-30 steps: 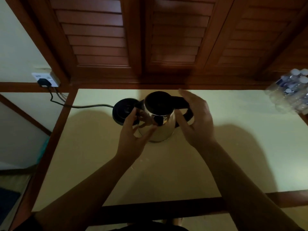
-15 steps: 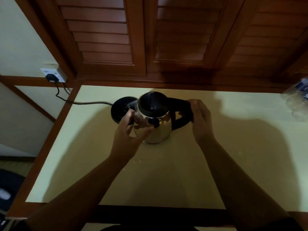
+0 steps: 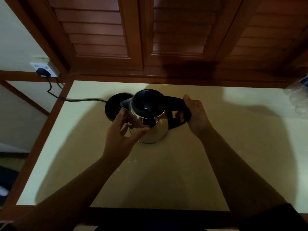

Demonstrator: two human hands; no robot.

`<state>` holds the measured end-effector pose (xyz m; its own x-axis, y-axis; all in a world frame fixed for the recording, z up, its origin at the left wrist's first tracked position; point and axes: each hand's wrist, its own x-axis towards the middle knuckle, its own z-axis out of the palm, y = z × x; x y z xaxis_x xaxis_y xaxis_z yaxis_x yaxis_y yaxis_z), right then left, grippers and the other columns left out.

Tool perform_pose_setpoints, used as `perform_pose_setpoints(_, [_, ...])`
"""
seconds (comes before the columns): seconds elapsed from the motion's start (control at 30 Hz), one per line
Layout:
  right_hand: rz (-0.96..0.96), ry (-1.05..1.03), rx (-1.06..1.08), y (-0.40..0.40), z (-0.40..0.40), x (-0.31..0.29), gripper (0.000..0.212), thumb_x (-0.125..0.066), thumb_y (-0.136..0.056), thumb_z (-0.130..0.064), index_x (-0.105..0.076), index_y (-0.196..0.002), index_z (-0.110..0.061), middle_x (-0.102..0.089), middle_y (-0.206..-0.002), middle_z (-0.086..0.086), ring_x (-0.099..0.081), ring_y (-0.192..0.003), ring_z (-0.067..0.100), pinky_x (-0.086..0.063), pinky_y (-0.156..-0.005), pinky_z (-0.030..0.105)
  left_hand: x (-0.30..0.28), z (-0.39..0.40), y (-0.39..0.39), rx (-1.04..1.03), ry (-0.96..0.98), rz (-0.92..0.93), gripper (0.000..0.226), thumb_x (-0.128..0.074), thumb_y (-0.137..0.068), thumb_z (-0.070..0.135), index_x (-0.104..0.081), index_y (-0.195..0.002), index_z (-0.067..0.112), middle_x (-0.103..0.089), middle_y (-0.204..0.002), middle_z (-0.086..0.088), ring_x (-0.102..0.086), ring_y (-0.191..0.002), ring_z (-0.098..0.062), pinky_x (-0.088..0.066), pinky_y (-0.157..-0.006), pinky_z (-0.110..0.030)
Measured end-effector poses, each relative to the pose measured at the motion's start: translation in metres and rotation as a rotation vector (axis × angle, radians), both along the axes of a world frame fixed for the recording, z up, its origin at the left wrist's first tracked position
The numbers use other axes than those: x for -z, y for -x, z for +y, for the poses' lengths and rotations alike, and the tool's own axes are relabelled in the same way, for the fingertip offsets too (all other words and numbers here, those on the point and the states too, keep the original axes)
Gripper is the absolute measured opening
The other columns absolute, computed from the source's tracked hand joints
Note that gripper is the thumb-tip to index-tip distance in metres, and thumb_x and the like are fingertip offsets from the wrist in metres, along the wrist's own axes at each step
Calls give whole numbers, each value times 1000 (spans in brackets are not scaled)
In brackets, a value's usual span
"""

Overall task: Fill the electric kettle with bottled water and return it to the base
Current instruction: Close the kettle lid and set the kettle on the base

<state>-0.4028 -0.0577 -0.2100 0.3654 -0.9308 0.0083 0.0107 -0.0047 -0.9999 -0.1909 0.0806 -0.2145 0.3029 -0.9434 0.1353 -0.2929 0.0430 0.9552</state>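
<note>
Gripping the kettle point(image 3: 148, 121) handle, the right hand point(image 3: 196, 114) is steadying it beside its base point(image 3: 115, 105) while the left hand point(image 3: 123, 130) is cupping its body, lid seemingly closed, refill unconfirmed.

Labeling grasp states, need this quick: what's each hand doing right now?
Left hand: fingers spread against the steel kettle body, open.
Right hand: fingers curled round the kettle's black handle, holding it.

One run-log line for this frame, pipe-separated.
kettle: on table, off base, lid shut | right hand: grips handle | left hand: touches body | base: plugged in
</note>
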Motion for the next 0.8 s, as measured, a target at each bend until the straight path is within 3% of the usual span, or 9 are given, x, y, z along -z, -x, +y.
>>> perform_pose_setpoints(0.1, [-22, 0, 91, -9, 8, -1, 55, -55, -93, -64, -60, -53, -26, -50, -50, -4, -45, -50, 18, -40, -60, 30, -1, 1, 1, 2, 4, 18, 79, -78, -77, 37, -44, -147, 27, -63, -120, 19, -62, -117, -7, -52, -97, -17])
perform_pose_setpoints(0.4, [-103, -7, 169, -31, 18, -21, 54, -60, -88, -60, -55, -47, -26, -43, -44, -5, -39, -45, 15, -35, -56, 28, -26, 5, -18, 7, 18, 38, 69, -79, -76, 36, -52, -137, 19, -69, -113, 17, -66, -113, -3, -56, -95, -21])
perform_pose_setpoints(0.5, [-118, -9, 197, -40, 19, -33, 55, -60, -87, -63, -55, -49, -23, -45, -46, -2, -41, -47, 19, -37, -61, 32, -43, 6, -29, 14, 33, 50, 58, -81, -79, 22, -53, -127, 34, -71, -110, 27, -67, -110, 4, -55, -88, -14])
perform_pose_setpoints(0.57, [-131, 2, 207, -48, 20, -43, 56, -59, -87, -63, -55, -51, -20, -46, -47, -1, -41, -49, 21, -37, -61, 33, -52, 7, -37, 10, 35, 116, 61, -82, -79, 9, -54, -126, 35, -70, -111, 32, -66, -109, 8, -52, -86, -10])
perform_pose_setpoints(0.7, [-189, -8, 249, -69, 18, -63, 54, -61, -86, -64, -55, -51, -23, -46, -47, -1, -40, -50, 21, -34, -58, 34, -65, 5, -57, 46, 76, 145, 55, -82, -80, 10, -57, -129, 10, -73, -110, 10, -68, -113, -6, -55, -93, -19])
perform_pose_setpoints(0.8, [-210, -59, 274, -86, 13, -73, 54, -55, -94, -60, -58, -52, -26, -46, -48, -1, -40, -49, 20, -35, -58, 33, -70, -4, -76, 52, 93, 170, 62, -84, -76, 19, -55, -131, 9, -72, -114, 6, -68, -116, -11, -56, -96, -28])
